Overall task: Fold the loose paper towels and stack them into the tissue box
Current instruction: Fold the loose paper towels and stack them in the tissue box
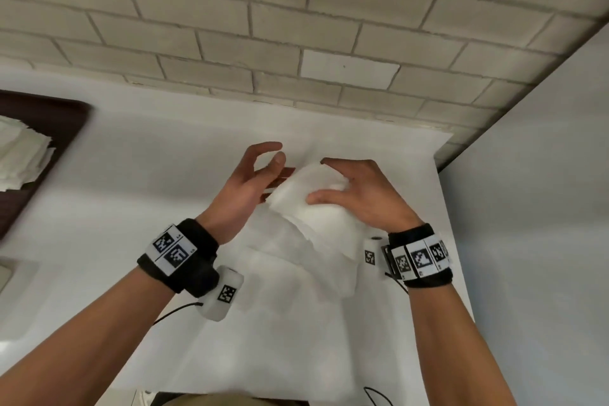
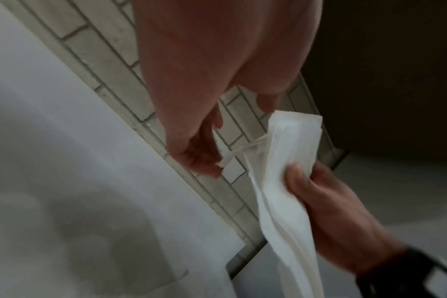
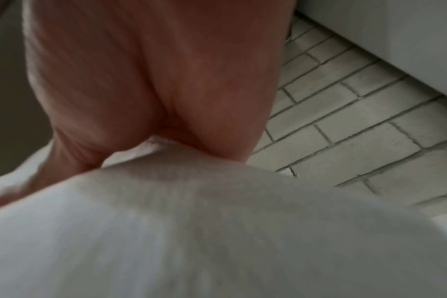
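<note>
My right hand (image 1: 321, 180) pinches a white paper towel (image 1: 296, 194) between thumb and fingers, lifted above the white counter (image 1: 131, 194). The left wrist view shows this towel (image 2: 281, 161) hanging as a narrow folded strip from the right hand (image 2: 314, 193). My left hand (image 1: 273, 168) is at the towel's left edge, its lower fingers (image 2: 204, 161) curled on a thin flap of it, thumb and forefinger apart above. The dark brown tissue box (image 1: 75, 115) sits at the far left with folded towels (image 1: 23, 148) inside. In the right wrist view the towel (image 3: 217, 221) fills the lower half.
Loose white paper towels (image 1: 296, 280) lie in a pile on the counter under my hands. A pale brick-tiled wall (image 1: 296, 26) runs along the back, and a white panel (image 1: 543, 208) closes the right side. A pale object (image 1: 13, 273) shows at the left edge.
</note>
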